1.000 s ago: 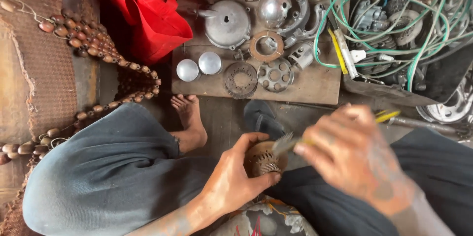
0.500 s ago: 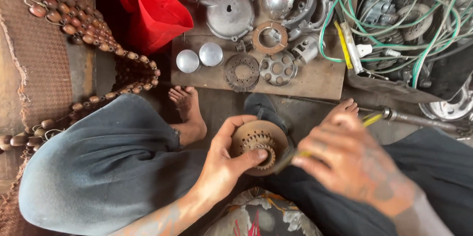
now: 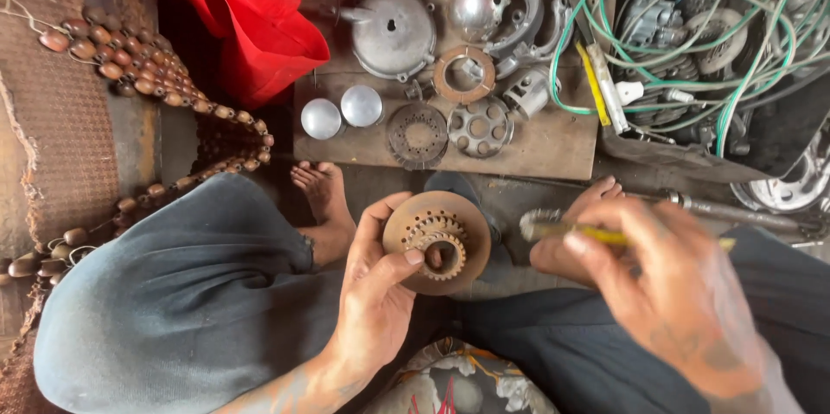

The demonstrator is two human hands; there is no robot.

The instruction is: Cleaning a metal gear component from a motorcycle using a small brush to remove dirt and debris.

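My left hand [image 3: 373, 302] grips a round rusty-brown metal disc [image 3: 437, 241] with holes and a toothed hub, its face turned up toward me. My right hand [image 3: 666, 289], blurred by motion, holds a yellow-handled brush [image 3: 596, 234] whose bristle end sits just to the right of the disc, apart from it. Both hands are above my lap; I sit cross-legged in grey trousers, with bare feet [image 3: 322, 202] below the hands.
A wooden board [image 3: 553, 146] ahead carries several metal engine parts: round covers, perforated discs, two small shiny caps [image 3: 341, 113]. A red bag [image 3: 251, 16] lies at upper left, brown beads [image 3: 164, 94] at left, tangled green and white wires [image 3: 735, 42] at upper right.
My left hand has turned the disc so its face points up and moved it slightly left. My right hand has drawn the brush off the disc toward the right.
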